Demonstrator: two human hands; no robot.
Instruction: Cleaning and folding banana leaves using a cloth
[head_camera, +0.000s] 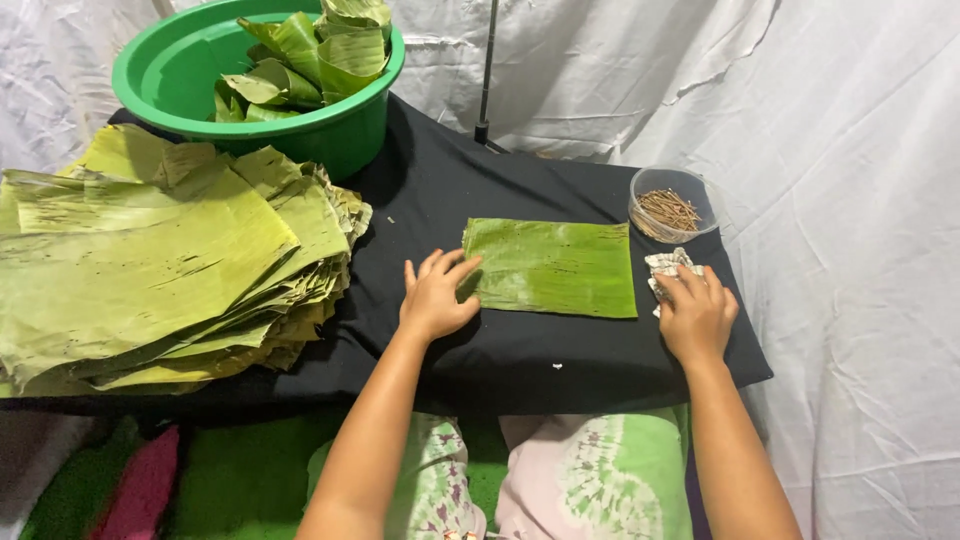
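White sheets hang all around as a backdrop, and in the middle sits a low table (560, 355) covered in black cloth.

Dead center of the frame lies a single cut banana leaf piece (552, 266), flat and rectangular, bright green. The person's left hand (436, 296) is spread flat, fingers loose, with the fingertips resting on the leaf's left edge, pressing rather than gripping. Their right hand (697, 314) is off the leaf's right end, curled down over a crumpled patterned cloth (668, 266). It looks like it's clutching it, though I can't see the fingertips well enough to swear to that.

Left side of the frame is a thick stack of banana leaf sheets (165, 265), yellower and a bit ragged at the edges. Upper left, a green plastic basin (175, 75) holds folded leaf pieces (310, 55). Upper right, just beyond the cloth, a small clear bowl of thin brown sticks (672, 208).

What could go wrong, in my opinion: banana leaf splits along the grain super easily, so pushing too hard with that left hand, or dragging the cloth roughly across it, could tear the piece. The stick bowl also sits close to the right hand near the table's edge, so a careless wrist could knock it over.
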